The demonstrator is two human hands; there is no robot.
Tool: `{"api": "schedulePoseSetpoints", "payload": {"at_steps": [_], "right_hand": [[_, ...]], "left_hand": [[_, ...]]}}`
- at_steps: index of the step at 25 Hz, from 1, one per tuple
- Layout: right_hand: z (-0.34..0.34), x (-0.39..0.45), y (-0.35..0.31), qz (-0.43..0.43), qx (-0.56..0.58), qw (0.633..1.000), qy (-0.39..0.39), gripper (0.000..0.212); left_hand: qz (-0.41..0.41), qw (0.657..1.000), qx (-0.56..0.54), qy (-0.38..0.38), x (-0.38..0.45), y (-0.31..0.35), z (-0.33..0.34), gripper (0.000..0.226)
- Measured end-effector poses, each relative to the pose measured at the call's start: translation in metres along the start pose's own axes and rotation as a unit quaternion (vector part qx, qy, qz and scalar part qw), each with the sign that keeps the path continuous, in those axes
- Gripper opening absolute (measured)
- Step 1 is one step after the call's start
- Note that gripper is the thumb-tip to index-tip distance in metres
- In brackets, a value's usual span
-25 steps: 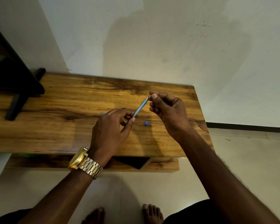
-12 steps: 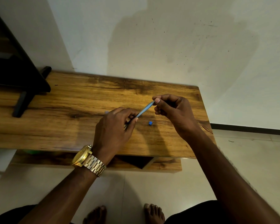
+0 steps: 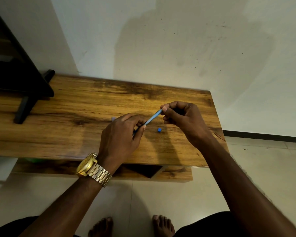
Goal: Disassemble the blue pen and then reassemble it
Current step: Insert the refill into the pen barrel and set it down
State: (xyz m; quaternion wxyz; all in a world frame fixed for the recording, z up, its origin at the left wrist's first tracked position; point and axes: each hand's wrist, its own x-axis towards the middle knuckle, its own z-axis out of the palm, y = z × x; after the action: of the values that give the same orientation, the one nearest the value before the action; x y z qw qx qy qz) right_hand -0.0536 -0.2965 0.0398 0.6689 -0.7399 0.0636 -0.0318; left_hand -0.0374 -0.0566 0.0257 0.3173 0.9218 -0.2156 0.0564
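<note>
Head view: the left hand (image 3: 121,134) pinches the blue pen (image 3: 151,118) by its lower end, the right hand (image 3: 183,119) its upper tip, above the bench (image 3: 75,117). A small blue piece (image 3: 159,130) lies just below both grips; a stray knock could roll it off.

Both hands up over wooden table (image 3: 75,134): left hand (image 3: 121,135) & right hand (image 3: 184,120) pinch blue pen (image 3: 152,117) at opp. ends, tilted. Small blue piece (image 3: 159,130) on tabletop just beside.
</note>
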Motion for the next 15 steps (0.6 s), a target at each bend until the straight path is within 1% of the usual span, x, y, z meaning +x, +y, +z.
{"api": "schedulePoseSetpoints", "payload": {"at_steps": [4, 8, 10, 12, 13, 15], "right_hand": [[0.008, 0.001, -0.001, 0.007, 0.035, 0.999, 0.006, 0.016], [0.015, 0.001, -0.002, 0.019, 0.089, 0.996, 0.015, 0.023], [0.015, 0.0, -0.002, 0.028, 0.084, 0.996, 0.02, 0.024], [0.01, -0.001, -0.001, 0.041, 0.021, 0.998, 0.053, 0.021], [0.006, -0.002, -0.001, 0.048, -0.032, 0.996, 0.071, 0.019], [0.0, -0.004, 0.001, 0.061, -0.121, 0.987, 0.091, 0.015]], "left_hand": [[-0.022, 0.999, -0.044, 0.002, -0.002, 0.002, 0.001, 0.015], [-0.061, 0.988, -0.139, 0.018, -0.001, 0.009, 0.003, 0.015], [-0.098, 0.975, -0.198, 0.022, 0.001, 0.01, 0.004, 0.016], [-0.145, 0.958, -0.247, 0.028, 0.004, 0.006, 0.006, 0.018], [-0.165, 0.953, -0.251, 0.028, 0.005, 0.002, 0.007, 0.019], [-0.184, 0.957, -0.226, 0.015, 0.006, -0.004, 0.011, 0.022]]}}
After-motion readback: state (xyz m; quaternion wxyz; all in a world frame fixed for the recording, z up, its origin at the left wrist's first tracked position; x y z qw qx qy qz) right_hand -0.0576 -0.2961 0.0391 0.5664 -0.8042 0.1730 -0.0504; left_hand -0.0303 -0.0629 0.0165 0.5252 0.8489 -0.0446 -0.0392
